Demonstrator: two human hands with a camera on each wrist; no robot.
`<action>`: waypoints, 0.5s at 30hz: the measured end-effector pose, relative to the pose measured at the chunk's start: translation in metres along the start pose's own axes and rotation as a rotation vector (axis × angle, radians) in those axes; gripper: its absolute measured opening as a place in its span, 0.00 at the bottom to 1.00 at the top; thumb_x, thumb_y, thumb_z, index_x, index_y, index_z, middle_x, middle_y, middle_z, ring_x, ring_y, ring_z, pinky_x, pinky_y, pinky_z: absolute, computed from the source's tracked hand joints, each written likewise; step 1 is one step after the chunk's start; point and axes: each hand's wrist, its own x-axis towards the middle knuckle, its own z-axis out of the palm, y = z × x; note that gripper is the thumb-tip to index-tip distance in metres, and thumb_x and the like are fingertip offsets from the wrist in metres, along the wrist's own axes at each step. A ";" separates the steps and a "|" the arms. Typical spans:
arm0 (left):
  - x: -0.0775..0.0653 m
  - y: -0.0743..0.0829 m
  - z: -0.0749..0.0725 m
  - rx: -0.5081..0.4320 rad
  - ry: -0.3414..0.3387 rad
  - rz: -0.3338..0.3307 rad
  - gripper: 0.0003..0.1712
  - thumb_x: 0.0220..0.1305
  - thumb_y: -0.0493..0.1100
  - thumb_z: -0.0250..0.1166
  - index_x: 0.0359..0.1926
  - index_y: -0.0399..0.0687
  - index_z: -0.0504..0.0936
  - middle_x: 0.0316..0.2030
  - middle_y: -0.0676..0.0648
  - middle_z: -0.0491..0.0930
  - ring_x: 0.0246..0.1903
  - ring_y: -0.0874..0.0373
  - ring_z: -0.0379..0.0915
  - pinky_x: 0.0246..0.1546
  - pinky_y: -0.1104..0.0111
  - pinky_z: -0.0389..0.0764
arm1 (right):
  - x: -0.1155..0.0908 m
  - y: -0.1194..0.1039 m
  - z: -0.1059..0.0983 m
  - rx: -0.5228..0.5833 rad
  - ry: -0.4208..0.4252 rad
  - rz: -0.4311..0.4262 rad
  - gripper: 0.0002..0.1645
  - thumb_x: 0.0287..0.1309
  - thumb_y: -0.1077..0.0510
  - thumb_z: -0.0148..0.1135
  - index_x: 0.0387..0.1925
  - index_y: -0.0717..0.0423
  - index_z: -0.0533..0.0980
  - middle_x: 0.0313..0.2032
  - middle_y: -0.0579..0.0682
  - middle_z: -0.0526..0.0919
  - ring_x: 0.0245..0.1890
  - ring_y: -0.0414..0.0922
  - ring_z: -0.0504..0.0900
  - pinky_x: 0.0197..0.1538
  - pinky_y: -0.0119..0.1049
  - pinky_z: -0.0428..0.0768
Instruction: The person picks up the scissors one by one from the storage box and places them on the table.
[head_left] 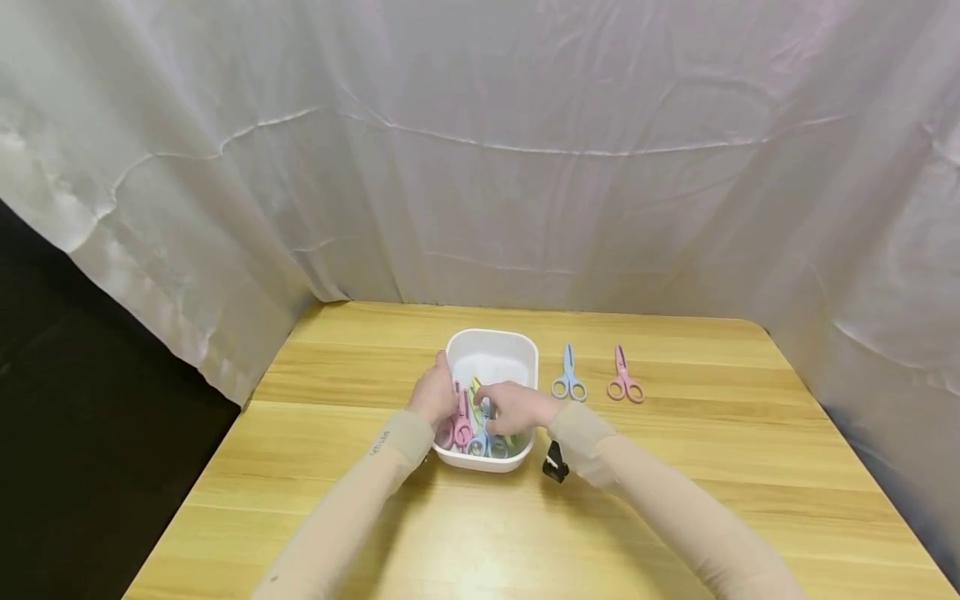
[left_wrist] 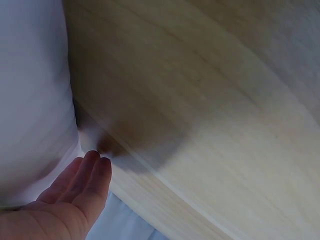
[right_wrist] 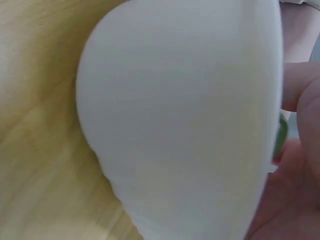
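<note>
A white plastic tub (head_left: pixel 492 342) on the table holds pink scissors (head_left: pixel 462 429), blue scissors (head_left: pixel 477 446) and yellow-green scissors (head_left: pixel 475 386). My left hand (head_left: pixel 435 392) grips the tub's left wall; its fingers (left_wrist: pixel 95 180) lie along the outside in the left wrist view. Over the right rim reaches my right hand (head_left: pixel 517 406), its fingers bent down among the scissors. The blue blades show between its finger and thumb, but whether they are pinched is unclear. The tub's wall hides most of this hand in the right wrist view, with a green bit (right_wrist: pixel 282 132) beside the fingers.
Right of the tub, blue scissors (head_left: pixel 569 379) and pink scissors (head_left: pixel 624 383) lie side by side on the wooden table (head_left: pixel 712 458), blades pointing away. A small black object (head_left: pixel 555 462) shows below my right wrist. Pale curtains (head_left: pixel 525 208) hang behind the table.
</note>
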 end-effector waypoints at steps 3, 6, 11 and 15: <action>0.001 -0.002 -0.001 0.007 0.003 -0.002 0.52 0.58 0.26 0.63 0.79 0.41 0.45 0.59 0.29 0.77 0.51 0.40 0.81 0.53 0.55 0.85 | 0.000 0.002 0.002 0.011 0.044 -0.051 0.28 0.54 0.64 0.67 0.59 0.60 0.75 0.37 0.52 0.82 0.35 0.42 0.78 0.42 0.36 0.80; 0.001 -0.002 -0.001 0.019 0.006 0.000 0.53 0.58 0.26 0.63 0.79 0.40 0.45 0.58 0.29 0.77 0.51 0.39 0.81 0.54 0.54 0.84 | -0.001 0.003 0.005 0.020 0.093 -0.087 0.26 0.53 0.67 0.66 0.57 0.61 0.76 0.35 0.52 0.81 0.34 0.42 0.75 0.41 0.36 0.78; 0.001 -0.001 -0.001 0.004 -0.002 0.001 0.53 0.58 0.26 0.64 0.79 0.39 0.45 0.59 0.29 0.77 0.54 0.38 0.80 0.58 0.52 0.82 | 0.000 0.010 0.015 0.047 0.187 -0.084 0.25 0.52 0.70 0.64 0.54 0.60 0.78 0.32 0.47 0.78 0.33 0.41 0.74 0.41 0.34 0.77; 0.000 -0.001 -0.001 -0.022 -0.009 -0.001 0.55 0.57 0.25 0.63 0.79 0.40 0.43 0.62 0.29 0.75 0.57 0.38 0.78 0.61 0.52 0.80 | 0.002 0.017 0.021 0.054 0.286 -0.100 0.24 0.51 0.71 0.61 0.52 0.58 0.79 0.32 0.46 0.76 0.33 0.40 0.73 0.39 0.31 0.77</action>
